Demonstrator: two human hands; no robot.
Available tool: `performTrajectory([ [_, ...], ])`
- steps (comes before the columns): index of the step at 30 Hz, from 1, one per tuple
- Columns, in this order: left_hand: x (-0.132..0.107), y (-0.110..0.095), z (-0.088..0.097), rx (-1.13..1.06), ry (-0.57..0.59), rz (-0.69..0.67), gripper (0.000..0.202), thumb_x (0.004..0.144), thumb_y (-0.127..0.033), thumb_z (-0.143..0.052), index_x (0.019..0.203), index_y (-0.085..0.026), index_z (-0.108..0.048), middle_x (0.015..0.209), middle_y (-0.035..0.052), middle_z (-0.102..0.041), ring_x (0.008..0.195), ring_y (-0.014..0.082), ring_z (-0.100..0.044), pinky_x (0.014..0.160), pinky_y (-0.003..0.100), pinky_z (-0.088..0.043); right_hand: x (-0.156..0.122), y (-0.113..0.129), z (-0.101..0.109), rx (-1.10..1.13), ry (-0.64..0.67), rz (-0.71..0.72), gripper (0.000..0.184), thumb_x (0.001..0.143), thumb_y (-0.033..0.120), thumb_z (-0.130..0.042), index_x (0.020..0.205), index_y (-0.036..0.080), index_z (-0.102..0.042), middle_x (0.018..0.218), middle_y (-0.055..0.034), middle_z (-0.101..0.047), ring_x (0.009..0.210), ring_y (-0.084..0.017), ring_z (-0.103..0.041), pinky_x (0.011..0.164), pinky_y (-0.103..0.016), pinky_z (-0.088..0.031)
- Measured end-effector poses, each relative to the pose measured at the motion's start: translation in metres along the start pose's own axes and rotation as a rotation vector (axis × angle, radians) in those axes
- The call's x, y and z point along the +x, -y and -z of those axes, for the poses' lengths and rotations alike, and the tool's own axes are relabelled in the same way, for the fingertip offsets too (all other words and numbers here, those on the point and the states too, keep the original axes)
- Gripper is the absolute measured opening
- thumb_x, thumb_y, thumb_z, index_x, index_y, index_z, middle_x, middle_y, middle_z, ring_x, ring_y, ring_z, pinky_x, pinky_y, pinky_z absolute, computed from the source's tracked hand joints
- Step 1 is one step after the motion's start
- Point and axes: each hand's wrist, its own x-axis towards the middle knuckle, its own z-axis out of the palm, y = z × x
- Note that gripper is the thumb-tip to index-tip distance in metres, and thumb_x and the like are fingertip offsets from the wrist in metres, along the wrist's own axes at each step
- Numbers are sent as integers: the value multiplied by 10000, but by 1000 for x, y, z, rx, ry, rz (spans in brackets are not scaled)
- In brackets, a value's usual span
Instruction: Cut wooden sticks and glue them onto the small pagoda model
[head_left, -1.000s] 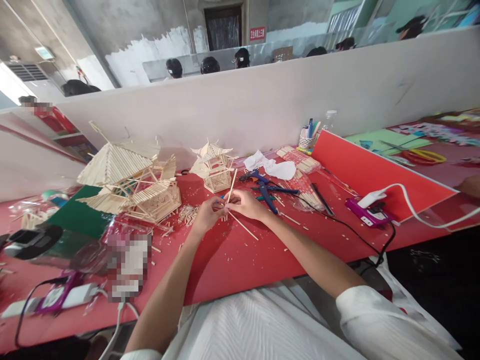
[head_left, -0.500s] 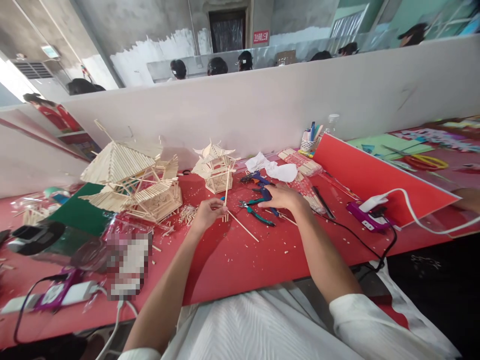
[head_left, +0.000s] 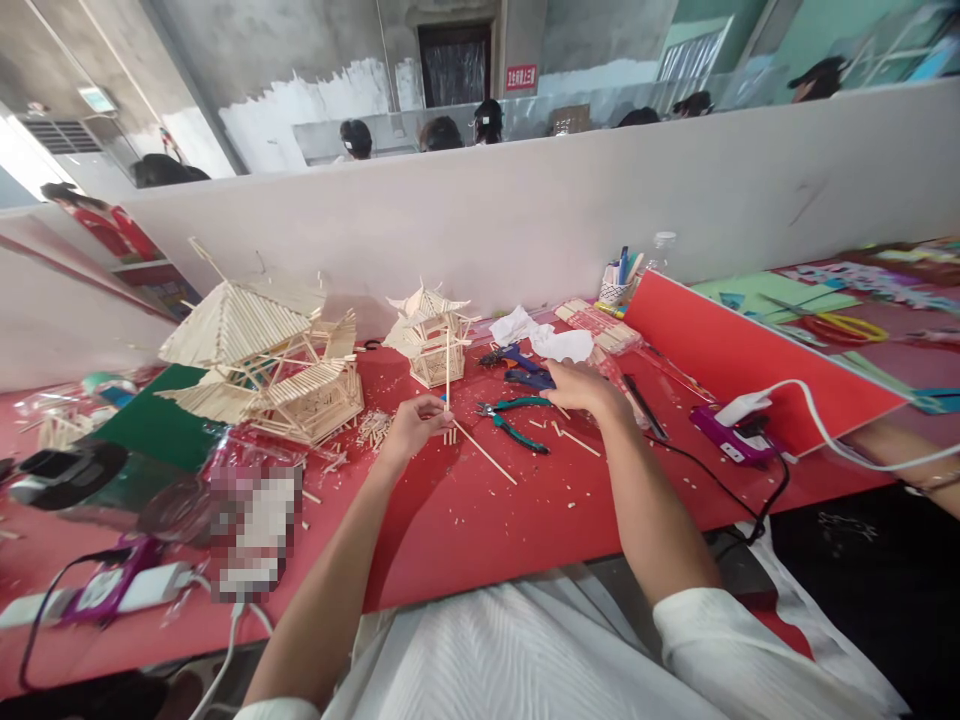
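Observation:
My left hand (head_left: 418, 428) is closed in a pinch on thin wooden sticks (head_left: 448, 370), one of them standing upright. Another wooden stick (head_left: 487, 453) slants from these fingertips toward the lower right. My right hand (head_left: 583, 388) is around the handle end of blue-handled pliers (head_left: 527, 379), its fingers partly hiding them. Just left of and below that hand, teal-handled cutters (head_left: 517, 424) lie spread on the table. Behind my left hand stands a small stick pavilion (head_left: 433, 340); a larger stick pavilion (head_left: 262, 365) is at the left.
Cut stick pieces (head_left: 375, 430) litter the red table (head_left: 450, 540). White tissue (head_left: 562, 343), stick packs (head_left: 596, 325) and a pen cup (head_left: 613, 290) are at the back. A red board (head_left: 750, 360) and purple power strip (head_left: 731, 435) stand right, near another person's arm (head_left: 911, 455).
My right hand has shifted slightly right, and the pliers' lower blue handle no longer shows beneath it. The upright stick in my left hand tilts slightly left. Another person's arm reaches further in.

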Motion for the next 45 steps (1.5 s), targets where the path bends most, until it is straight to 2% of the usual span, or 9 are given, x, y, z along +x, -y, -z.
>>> performTrajectory([
  [2,0,0,0,-11,6,6,492,560,-486,-930,819,-158,-669,733,-9,-679,698,149,-691,770,345,-630,-4,0,6,98,-51,60,505,945,380,-564,1393,147,-540,1358,-225,-611,1219,-395,-606,974,-473,-484],
  [5,0,0,0,-9,13,20,507,541,-496,-934,798,-157,-658,741,-4,-683,709,155,-693,766,342,-628,-9,7,10,268,-62,259,509,969,436,-529,1420,199,-529,1406,-169,-593,1266,-344,-581,1022,-444,-471],
  [8,-1,-1,0,-3,16,21,512,549,-503,-929,805,-156,-652,747,-2,-685,702,154,-693,755,334,-624,-12,20,8,326,31,440,507,955,466,-554,1407,237,-557,1398,-131,-608,1231,-321,-606,1016,-438,-477],
  [12,-1,-3,-1,1,21,24,518,565,-478,-928,838,-158,-625,748,-1,-693,687,154,-702,740,323,-622,-12,37,-1,323,132,565,485,945,466,-577,1376,243,-600,1360,-107,-650,1217,-304,-617,1005,-418,-477],
  [18,-3,-5,-2,-19,-16,60,580,583,-370,-944,952,-194,-532,731,-23,-704,707,183,-743,732,336,-630,-11,45,-10,321,166,592,480,965,482,-557,1383,251,-614,1382,-95,-656,1212,-294,-630,985,-400,-483],
  [23,-4,-4,-2,-27,-9,76,583,624,-327,-927,988,-201,-490,737,-26,-706,728,197,-759,744,352,-640,-13,51,-9,375,128,632,441,972,463,-556,1341,244,-662,1348,-102,-685,1185,-299,-650,977,-402,-491],
  [27,-3,-4,-2,-30,-15,95,599,624,-305,-928,1012,-206,-482,713,-42,-697,710,187,-756,726,326,-641,-16,54,-7,388,98,647,441,983,470,-541,1340,249,-675,1321,-102,-703,1160,-293,-662,977,-400,-493],
  [38,-1,-1,2,8,14,128,582,640,-285,-924,1014,-198,-488,683,-53,-680,677,171,-740,736,342,-646,-19,61,0,364,145,656,400,972,401,-566,1315,242,-698,1311,-89,-711,1192,-279,-650,1003,-364,-469],
  [45,-3,-2,3,10,14,125,575,628,-284,-931,999,-196,-500,706,-40,-692,667,162,-735,720,330,-640,-18,62,-2,344,163,649,410,990,416,-535,1342,268,-684,1229,-80,-737,1115,-267,-672,956,-346,-476],
])
